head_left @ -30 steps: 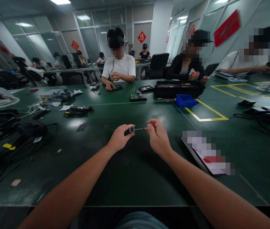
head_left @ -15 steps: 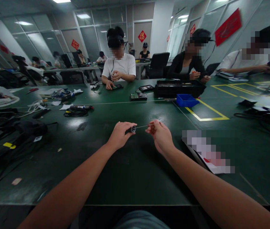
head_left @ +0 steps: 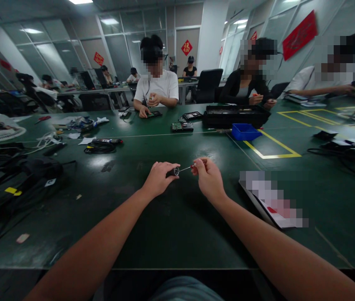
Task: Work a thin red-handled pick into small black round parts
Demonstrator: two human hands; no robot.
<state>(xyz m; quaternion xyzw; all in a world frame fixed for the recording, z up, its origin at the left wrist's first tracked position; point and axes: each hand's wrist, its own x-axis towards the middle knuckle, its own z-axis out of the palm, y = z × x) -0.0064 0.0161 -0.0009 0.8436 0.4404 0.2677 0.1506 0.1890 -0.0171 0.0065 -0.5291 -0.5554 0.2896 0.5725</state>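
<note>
Above the dark green table (head_left: 171, 225), my left hand (head_left: 158, 179) is closed round a small black cylindrical part with a silver end (head_left: 174, 171). My right hand (head_left: 208, 179) pinches the red-tipped end of a thin metal rod (head_left: 186, 168). The rod's other end meets the silver end of the cylinder. Both hands hover just over the table's middle, a short gap between them.
A flat blurred card or booklet (head_left: 273, 200) lies to my right. Black cables and gear (head_left: 23, 175) crowd the left. Farther back are a blue bin (head_left: 244, 132), a black case (head_left: 233, 116), circuit boards (head_left: 182, 127) and yellow floor-tape lines (head_left: 271, 150). Three people sit working across the table.
My hands have drawn slightly closer together, so less of the rod shows between them. The right hand has turned a little. Everything on the table stays where it was.
</note>
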